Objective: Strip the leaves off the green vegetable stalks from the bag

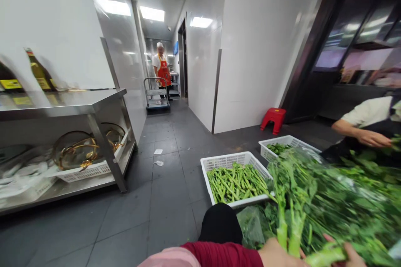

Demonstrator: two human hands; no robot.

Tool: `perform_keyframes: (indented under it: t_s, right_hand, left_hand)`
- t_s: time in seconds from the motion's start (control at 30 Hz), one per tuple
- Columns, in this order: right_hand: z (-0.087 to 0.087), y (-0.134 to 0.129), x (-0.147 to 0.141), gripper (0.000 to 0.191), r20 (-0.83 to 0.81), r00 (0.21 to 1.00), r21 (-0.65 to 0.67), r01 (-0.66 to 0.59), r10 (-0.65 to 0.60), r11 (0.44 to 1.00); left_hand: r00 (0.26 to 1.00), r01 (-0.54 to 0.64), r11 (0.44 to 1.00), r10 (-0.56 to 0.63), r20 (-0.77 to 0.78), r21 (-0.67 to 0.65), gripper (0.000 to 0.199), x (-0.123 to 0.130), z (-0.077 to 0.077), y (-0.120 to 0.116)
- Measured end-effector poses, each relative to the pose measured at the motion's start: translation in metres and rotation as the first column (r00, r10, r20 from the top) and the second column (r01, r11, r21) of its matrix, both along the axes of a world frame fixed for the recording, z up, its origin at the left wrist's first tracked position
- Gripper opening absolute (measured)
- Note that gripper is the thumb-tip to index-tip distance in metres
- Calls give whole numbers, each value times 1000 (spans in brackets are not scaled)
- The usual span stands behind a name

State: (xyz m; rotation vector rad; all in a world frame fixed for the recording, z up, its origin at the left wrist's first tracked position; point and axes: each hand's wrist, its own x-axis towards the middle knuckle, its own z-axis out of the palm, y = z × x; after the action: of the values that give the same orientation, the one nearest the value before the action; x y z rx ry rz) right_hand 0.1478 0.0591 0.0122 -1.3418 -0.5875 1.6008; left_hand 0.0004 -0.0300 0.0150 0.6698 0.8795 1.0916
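Fingers of my left hand (275,254) gripped leafy stalks (296,223), and those of my right hand (352,254) held a thick green stem (327,255)

Both grips were snug, low on my right side and partly cut off from sight, beside a broad heap of greens (344,204); the leafy stalks rose upright and the thick green stem lay nearly level between my hands. Just past my black-clad knee (221,223), a white basket (230,158) held slim green stems (236,183), with a second basket (265,150) behind it to the right, near a red stool (273,117). Across the heap, a co-worker's hand (374,138) held some leaf. Far down the passage, a person in a red apron (163,73) stood behind a trolley (158,102)
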Motion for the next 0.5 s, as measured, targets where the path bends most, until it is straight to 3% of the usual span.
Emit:
perform_keyframes:
  t_s: [0.17,0.27,0.4,0.5]
  right_hand:
    - [43,-9,-21,7,-133,990,42,58,-52,997]
    - [60,-3,-33,5,-180,980,80,103,-87,991]
    - [68,-4,-42,10,-324,941,28,115,-100,993]
    - [61,-17,-43,13,-412,906,-42,87,-96,995]
  left_hand:
    - [985,-167,986,166,-54,-10,39,-7,12,7]
    - [988,-153,988,153,-11,-9,42,-18,15,16]
    - [992,-103,995,103,69,-3,44,-28,19,14]
    - [990,-131,991,133,48,-37,44,-30,18,0]
